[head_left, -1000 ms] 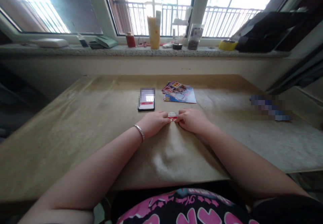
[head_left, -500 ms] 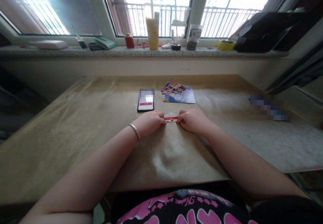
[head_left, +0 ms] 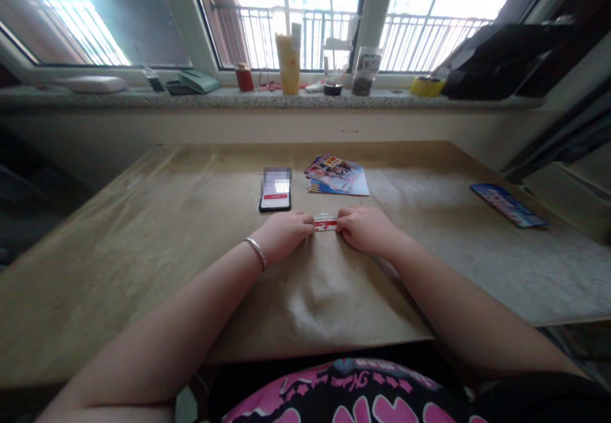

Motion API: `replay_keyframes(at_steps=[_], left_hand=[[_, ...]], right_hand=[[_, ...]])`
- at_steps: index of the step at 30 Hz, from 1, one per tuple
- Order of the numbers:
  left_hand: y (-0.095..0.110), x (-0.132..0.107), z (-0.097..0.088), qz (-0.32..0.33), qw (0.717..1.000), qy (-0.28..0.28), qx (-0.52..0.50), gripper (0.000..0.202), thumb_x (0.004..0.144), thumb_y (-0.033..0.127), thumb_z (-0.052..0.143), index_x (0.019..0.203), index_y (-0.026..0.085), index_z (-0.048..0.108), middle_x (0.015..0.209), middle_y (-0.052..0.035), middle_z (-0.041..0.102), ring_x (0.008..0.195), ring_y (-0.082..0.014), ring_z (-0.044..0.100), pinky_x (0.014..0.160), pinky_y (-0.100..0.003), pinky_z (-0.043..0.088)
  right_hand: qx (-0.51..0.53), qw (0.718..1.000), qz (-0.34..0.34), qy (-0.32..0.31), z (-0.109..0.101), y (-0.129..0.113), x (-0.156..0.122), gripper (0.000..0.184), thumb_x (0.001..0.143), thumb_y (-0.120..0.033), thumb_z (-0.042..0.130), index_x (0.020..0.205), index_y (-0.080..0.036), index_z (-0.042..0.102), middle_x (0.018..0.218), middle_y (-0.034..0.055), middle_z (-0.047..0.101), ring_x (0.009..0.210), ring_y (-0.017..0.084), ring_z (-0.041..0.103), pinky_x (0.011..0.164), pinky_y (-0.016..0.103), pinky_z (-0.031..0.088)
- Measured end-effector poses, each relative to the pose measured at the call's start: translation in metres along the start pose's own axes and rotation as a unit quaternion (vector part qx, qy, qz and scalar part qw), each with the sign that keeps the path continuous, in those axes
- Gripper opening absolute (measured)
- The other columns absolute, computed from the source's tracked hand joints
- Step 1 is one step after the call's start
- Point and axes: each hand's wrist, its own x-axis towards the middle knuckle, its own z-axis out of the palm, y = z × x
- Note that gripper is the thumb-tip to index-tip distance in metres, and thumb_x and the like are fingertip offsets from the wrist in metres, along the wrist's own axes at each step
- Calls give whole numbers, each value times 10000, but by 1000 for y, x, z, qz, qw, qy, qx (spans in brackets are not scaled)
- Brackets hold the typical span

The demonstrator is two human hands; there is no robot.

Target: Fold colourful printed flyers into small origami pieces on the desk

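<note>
A small white-and-red piece of paper point(head_left: 326, 222), seemingly folded, lies on the table between my two hands. My left hand point(head_left: 287, 231), with a silver bangle at the wrist, has its fingers closed on the paper's left end. At the right end, the bent fingers of my right hand point(head_left: 365, 227) pinch the paper. Its two ends are hidden under my fingertips. Just beyond my left hand lies a phone point(head_left: 275, 199) with a lit screen. A fanned stack of colourful printed sheets point(head_left: 351, 178) rests beyond the paper, a little to the right.
A shiny tan cover lies over the table point(head_left: 143, 251). Toward the right edge is a blue printed packet or strip point(head_left: 508, 205). Behind the table, a stone windowsill point(head_left: 191, 98) carries a yellow cup point(head_left: 288, 63), a red jar point(head_left: 244, 77) and other small items.
Both hands have shifted very slightly to the right along with the paper. My left fingers have eased a little, and the grip on both ends continues.
</note>
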Motion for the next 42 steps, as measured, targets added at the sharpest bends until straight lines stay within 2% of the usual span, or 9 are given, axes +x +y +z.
replay_keyframes(at_steps=[4, 10, 13, 21, 27, 35, 38, 42], left_hand=[[-9, -2, 4, 11, 998, 18, -66, 208, 864, 136, 481, 938, 187, 669, 927, -40, 654, 859, -155, 588, 774, -264, 466], [-9, -3, 5, 27, 997, 41, -64, 264, 860, 155, 477, 1082, 184, 616, 940, -59, 626, 869, -175, 559, 766, -286, 460], [-3, -2, 5, 36, 997, 49, -38, 253, 883, 158, 450, 1060, 194, 627, 917, -61, 613, 838, -170, 546, 742, -284, 455], [9, 5, 4, 9, 999, 38, -3, 208, 883, 184, 454, 890, 159, 660, 910, -73, 619, 805, -175, 565, 715, -298, 475], [1, 1, 2, 18, 998, 37, -45, 233, 867, 171, 463, 855, 156, 695, 880, -71, 640, 805, -157, 593, 743, -272, 482], [-7, -1, 5, 14, 995, 56, -75, 205, 839, 168, 485, 797, 159, 685, 864, -55, 651, 764, -151, 587, 716, -261, 463], [-7, 0, 7, 9, 995, 62, -73, 187, 855, 171, 472, 808, 149, 651, 854, -57, 632, 766, -153, 572, 704, -259, 453], [-7, 1, 12, 5, 995, 74, -63, 187, 877, 178, 455, 890, 149, 640, 852, -58, 612, 768, -155, 548, 694, -259, 437]], right_hand=[[6, 1000, 5, 6, 1, 0, 1, 258, 861, -199, 439, 964, -201, 676, 955, 75, 663, 886, 200, 588, 710, 279, 390], [38, 998, -37, 31, 5, 0, 1, 296, 878, -252, 446, 1091, -252, 652, 990, 52, 654, 901, 185, 581, 715, 268, 375], [50, 997, -45, 30, 6, -2, 2, 290, 891, -263, 435, 1039, -241, 683, 985, 59, 650, 892, 176, 577, 717, 265, 371], [27, 998, -42, 39, 3, -13, 5, 287, 897, -265, 420, 931, -192, 695, 946, 81, 640, 882, 183, 569, 704, 272, 368], [44, 999, -15, 23, 3, -5, 4, 302, 897, -312, 427, 928, -230, 716, 953, 53, 666, 857, 169, 594, 658, 260, 365], [60, 998, -12, 17, 4, 7, 1, 257, 852, -296, 478, 875, -236, 727, 928, 33, 679, 802, 160, 603, 657, 252, 373], [73, 997, -11, 38, 8, 10, 2, 243, 852, -285, 477, 872, -220, 711, 900, 43, 668, 805, 163, 593, 670, 250, 382], [128, 987, -16, 99, 18, 15, 6, 223, 850, -251, 476, 856, -194, 691, 945, 59, 648, 866, 163, 581, 734, 249, 413]])
